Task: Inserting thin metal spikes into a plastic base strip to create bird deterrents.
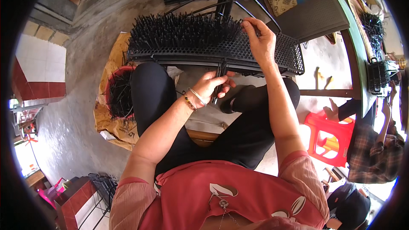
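In front of my knees a black perforated board (286, 53) rests on a black metal frame. Thin black rods (179, 32) stand packed upright in its holes over the left and middle part, while bare holes show on the right. My left hand (206, 86) is below the board's near edge, closed around a bundle of thin black rods (220, 76). Above the board, my right hand (262, 40) is at the right edge of the standing rods, thumb and forefinger pinched together. Whatever is between those fingertips is too small to make out.
To the left, a red basin (111, 81) with more black rods stands on brown paper sacking (104, 117). A dark flat panel (313, 16) lies beyond the board. On the right are a red plastic stool (313, 138), a green-edged table (362, 68) and another person in plaid (372, 153).
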Motion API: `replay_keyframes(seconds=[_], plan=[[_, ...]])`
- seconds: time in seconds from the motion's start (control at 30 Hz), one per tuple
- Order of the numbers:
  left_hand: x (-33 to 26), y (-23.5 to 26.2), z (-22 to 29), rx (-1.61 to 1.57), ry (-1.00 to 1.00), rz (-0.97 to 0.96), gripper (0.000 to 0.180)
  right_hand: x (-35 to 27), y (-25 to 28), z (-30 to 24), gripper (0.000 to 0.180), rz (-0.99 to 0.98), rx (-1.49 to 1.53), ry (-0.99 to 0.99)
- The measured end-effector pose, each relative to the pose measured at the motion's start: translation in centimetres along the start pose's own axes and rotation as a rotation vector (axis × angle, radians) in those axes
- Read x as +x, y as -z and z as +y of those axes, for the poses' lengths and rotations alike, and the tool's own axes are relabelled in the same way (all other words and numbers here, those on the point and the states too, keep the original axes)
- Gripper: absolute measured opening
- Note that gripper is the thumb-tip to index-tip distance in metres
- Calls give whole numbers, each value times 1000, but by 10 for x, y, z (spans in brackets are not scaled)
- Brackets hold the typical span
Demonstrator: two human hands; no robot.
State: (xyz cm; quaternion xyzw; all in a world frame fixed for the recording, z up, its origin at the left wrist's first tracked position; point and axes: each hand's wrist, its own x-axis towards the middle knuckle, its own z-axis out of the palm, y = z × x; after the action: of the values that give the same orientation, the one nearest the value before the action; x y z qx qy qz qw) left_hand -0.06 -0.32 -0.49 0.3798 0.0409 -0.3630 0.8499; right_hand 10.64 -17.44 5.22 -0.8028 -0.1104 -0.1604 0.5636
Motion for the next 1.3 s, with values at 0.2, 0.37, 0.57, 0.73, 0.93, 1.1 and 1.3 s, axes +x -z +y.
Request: replay_keyframes(seconds=[0.2,0.37,0.57,0.73,0.93,1.1,1.3], plan=[[-1,0,1,55,1,2,32,0,0,3,15,21,-185,215],[-8,-12,8,-39,51,34,32,1,-5,0,13,51,-236,295],[-4,-3,4,29,60,73,32,2,-12,-6,12,46,-291,305],[-3,-2,4,43,62,15,30,0,-16,0,14,-21,-442,385],[-4,-4,6,-22,8,-5,30,-2,-9,-2,12,8,-538,495],[-5,-7,6,-30,-2,-2,31,-3,-14,-1,12,-3,-540,393],[-3,-4,6,-4,1,-18,32,-1,-11,4,15,-99,-451,323]])
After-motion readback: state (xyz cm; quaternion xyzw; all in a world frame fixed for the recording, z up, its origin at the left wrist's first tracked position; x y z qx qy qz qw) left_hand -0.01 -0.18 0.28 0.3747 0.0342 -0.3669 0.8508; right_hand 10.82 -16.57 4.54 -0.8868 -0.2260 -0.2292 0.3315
